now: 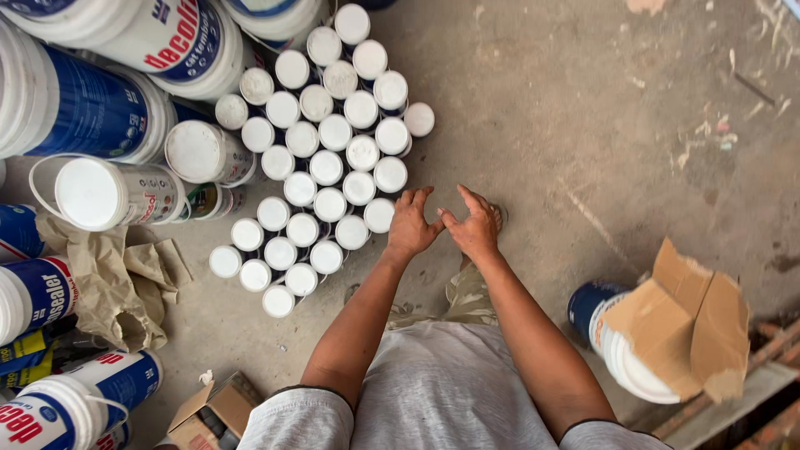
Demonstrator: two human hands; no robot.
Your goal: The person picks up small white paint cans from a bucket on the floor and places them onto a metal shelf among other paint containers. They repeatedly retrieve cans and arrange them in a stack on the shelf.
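Overhead view of a person standing on a concrete floor (583,125), both bare arms stretched forward and down. The left hand (412,223) hangs palm-down with its fingers (417,198) loosely spread and slightly curled, holding nothing; its fingertips lie just beside the nearest white-lidded small can (379,215). The right hand (475,227) is beside it, thumb turned toward the left hand and nearly meeting it, fingers (472,200) loosely spread, also empty.

The cluster of small cans (321,150) stands upright in diagonal rows on the floor, left of and ahead of the hands, lids round and white, sides mostly hidden. One can (419,119) sits alone at the cluster's right edge.

Behind and left of the cluster lie large white paint pails (92,108) on their sides, with blue labels and red lettering; a mid-sized tin with a white lid (196,152) touches the cluster's left side. Crumpled brown paper (117,283) lies at lower left. A torn cardboard box (683,325) rests over a blue-and-white pail (608,333) at the person's right. A small open carton (212,412) sits at the bottom edge, near the grey shirt (442,392).
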